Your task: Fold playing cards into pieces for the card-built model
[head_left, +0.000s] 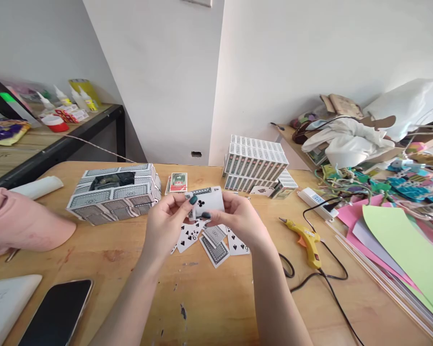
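Between my two hands I hold a few playing cards point(211, 201), raised over the table, with an ace of clubs facing me. My left hand point(169, 214) pinches their left end, thumb on the front. My right hand point(238, 211) grips the right end, its thumb along the lower edge. How many cards are in the grip I cannot tell. Below them several loose playing cards point(216, 252) lie on the wooden table, some face up, some showing grey patterned backs. Left of my hands stands a box covered in playing cards point(111, 197) with a rectangular opening on top.
Behind my hands are a card pack point(178, 181) and stacked card packs point(256, 161). A yellow glue gun point(305, 242) with a trailing black cable lies right, near a power strip point(317, 203) and coloured paper point(400, 254). Front left are a phone point(56, 315) and a pink roll point(25, 221).
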`<action>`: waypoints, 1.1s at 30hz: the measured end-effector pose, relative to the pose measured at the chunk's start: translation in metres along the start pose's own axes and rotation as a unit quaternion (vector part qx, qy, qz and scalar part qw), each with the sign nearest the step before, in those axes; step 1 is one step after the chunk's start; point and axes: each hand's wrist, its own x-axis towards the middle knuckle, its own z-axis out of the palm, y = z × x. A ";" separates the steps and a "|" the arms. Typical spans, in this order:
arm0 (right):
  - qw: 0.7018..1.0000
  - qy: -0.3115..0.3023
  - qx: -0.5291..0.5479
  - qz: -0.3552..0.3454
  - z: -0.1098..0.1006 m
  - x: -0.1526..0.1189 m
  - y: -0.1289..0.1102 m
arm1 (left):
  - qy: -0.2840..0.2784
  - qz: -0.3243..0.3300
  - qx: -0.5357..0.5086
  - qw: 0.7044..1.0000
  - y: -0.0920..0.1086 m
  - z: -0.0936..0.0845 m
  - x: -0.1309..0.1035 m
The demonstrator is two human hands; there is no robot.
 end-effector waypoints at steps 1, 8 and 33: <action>1.000 -0.010 0.005 0.008 0.000 0.001 0.001 | 0.011 0.008 -0.004 1.000 0.000 0.000 0.000; 0.994 0.106 0.008 -0.020 0.003 0.003 0.003 | -0.030 0.018 0.004 0.999 0.004 0.001 -0.003; 0.991 0.095 0.080 -0.041 0.027 0.002 0.001 | 0.097 0.185 0.047 0.977 -0.003 0.008 -0.018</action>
